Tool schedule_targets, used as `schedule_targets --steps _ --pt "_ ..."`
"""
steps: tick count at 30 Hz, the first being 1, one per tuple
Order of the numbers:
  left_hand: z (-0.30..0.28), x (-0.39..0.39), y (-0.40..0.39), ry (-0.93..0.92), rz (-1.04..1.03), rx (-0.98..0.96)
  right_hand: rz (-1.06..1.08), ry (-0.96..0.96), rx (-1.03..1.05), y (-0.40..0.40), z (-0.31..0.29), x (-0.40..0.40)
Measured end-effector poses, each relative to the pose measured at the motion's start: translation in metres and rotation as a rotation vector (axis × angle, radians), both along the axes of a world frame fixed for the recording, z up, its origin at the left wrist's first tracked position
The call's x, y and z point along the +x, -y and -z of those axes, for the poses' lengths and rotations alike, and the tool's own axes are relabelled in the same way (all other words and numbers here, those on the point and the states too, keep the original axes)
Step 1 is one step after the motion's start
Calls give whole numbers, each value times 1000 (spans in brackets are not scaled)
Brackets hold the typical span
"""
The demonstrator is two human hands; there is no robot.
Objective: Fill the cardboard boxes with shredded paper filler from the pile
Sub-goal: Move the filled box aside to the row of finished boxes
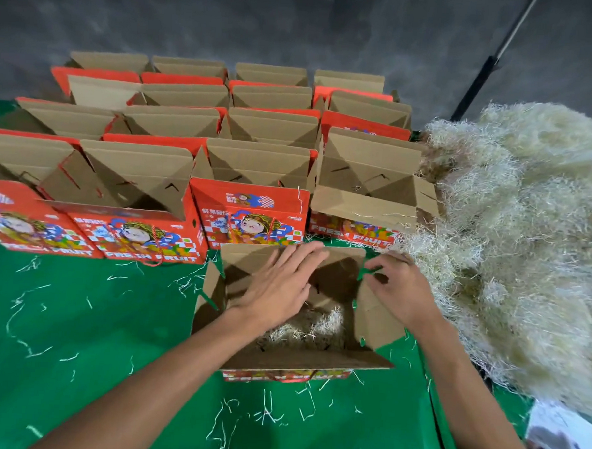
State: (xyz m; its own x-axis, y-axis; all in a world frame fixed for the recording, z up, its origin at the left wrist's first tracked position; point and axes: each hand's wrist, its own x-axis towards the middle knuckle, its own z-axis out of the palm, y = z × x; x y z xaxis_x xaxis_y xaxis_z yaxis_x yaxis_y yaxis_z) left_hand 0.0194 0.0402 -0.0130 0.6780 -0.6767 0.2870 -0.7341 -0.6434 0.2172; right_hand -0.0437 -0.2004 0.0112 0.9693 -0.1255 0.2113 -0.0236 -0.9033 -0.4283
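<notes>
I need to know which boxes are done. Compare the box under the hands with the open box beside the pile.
The near box has shredded filler in its bottom; the box by the pile shows bare cardboard inside. The near box stands apart from the rows, with the left hand over its opening and the right hand at its right flap; the other is untouched. Both are open, red-printed fruit boxes.

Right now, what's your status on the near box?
Left hand flat and open over near box; right hand on its right flap. Some shredded paper inside. Pile at right, nothing blocking.
</notes>
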Motion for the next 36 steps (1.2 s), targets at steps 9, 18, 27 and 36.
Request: schedule_targets --steps 9,18,27,36 --pt "-11 4 12 -14 -88 30 425 -605 915 9 26 -18" --pt "-14 13 -30 3 -212 59 340 -778 897 -52 41 20" --pt "-21 32 -122 -17 -388 7 168 -819 895 -204 40 69" --pt "-28 50 -213 -9 -545 32 87 -729 1049 -340 37 85"
